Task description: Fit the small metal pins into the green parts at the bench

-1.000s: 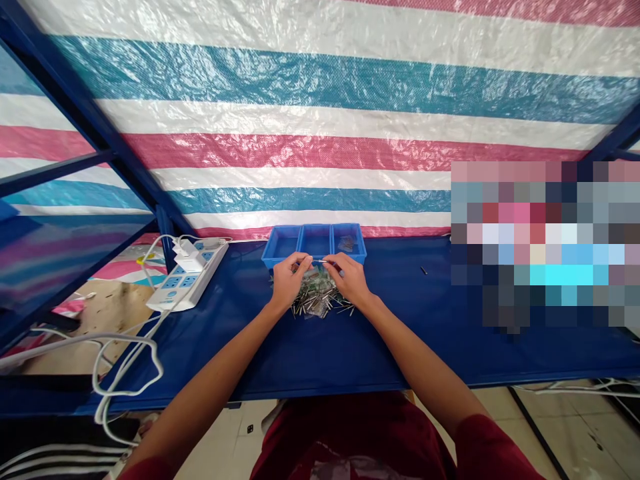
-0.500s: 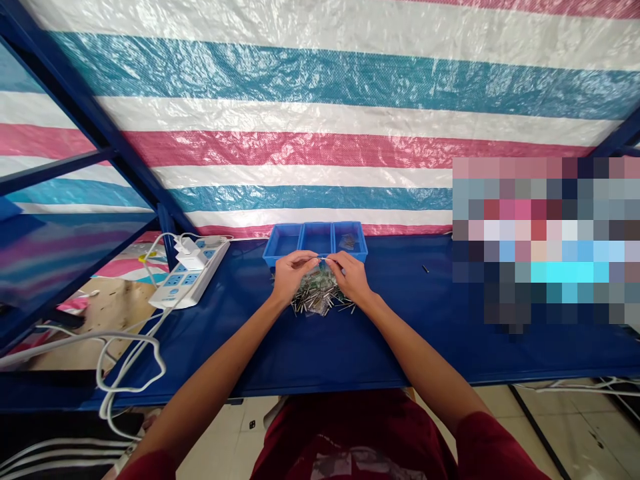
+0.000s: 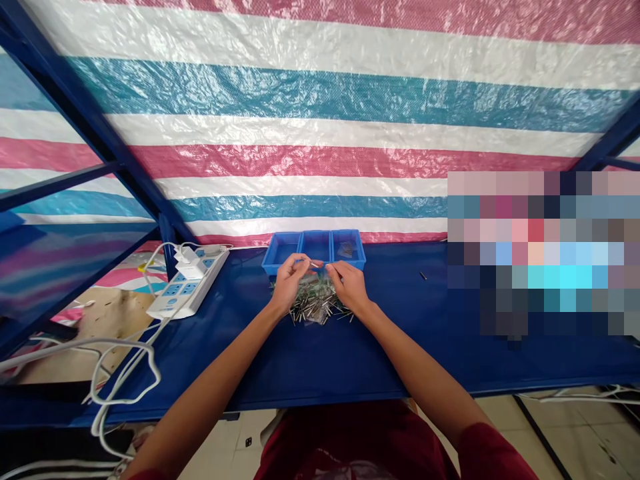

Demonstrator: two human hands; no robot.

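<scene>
My left hand is closed in a pinch on a thin metal pin, which points toward my other hand. Fingers of my right hand are pressed together at the pin's far side; whether something small sits in them I cannot make out. Below and between both hands lies a heap of thin metal pins, mixed with crumpled clear plastic. Just beyond my fingertips stands a blue tray with three compartments. A few small pieces lie in its right compartment.
On the left is a white power strip with a plugged-in adapter and looping white cables. A small dark pin lies on the blue table to the right. A striped sheet hangs behind; the far right is pixelated.
My hands have moved slightly apart at the fingertips, and the pin now stays with the left hand. The camera view has tilted up a little.
</scene>
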